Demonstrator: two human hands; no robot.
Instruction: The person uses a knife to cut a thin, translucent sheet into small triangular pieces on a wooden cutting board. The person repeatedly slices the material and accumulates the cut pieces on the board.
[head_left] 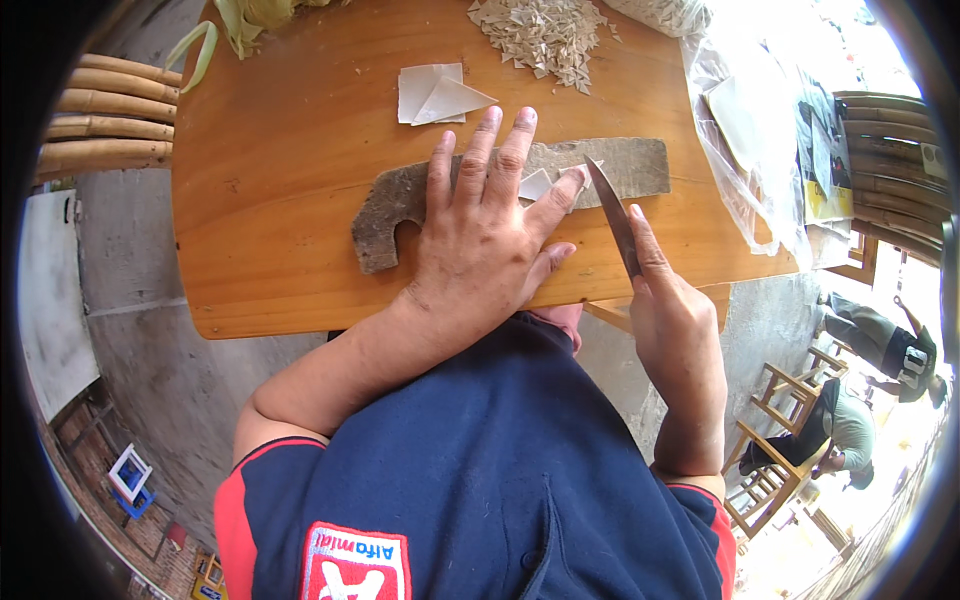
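Observation:
My left hand [475, 230] lies spread on a worn, notched wooden board [640, 165] on the orange-brown table. Its index fingertip presses on small pale sheet pieces [535, 184] on the board. My right hand [670, 320] grips a knife [613, 210], with the forefinger along its top; the blade's tip is at the pale pieces just right of the left fingertip. Beyond the board lie pale square and triangular sheets [435, 92] and, farther back, a pile of small cut chips [530, 35].
The table [260, 200] has a clear plastic bag [745, 150] at its right and pale yellow strands [240, 25] at the back left. Bamboo seats [105, 120] stand beside it. At the far right are two other people [850, 435] among wooden chairs [785, 400].

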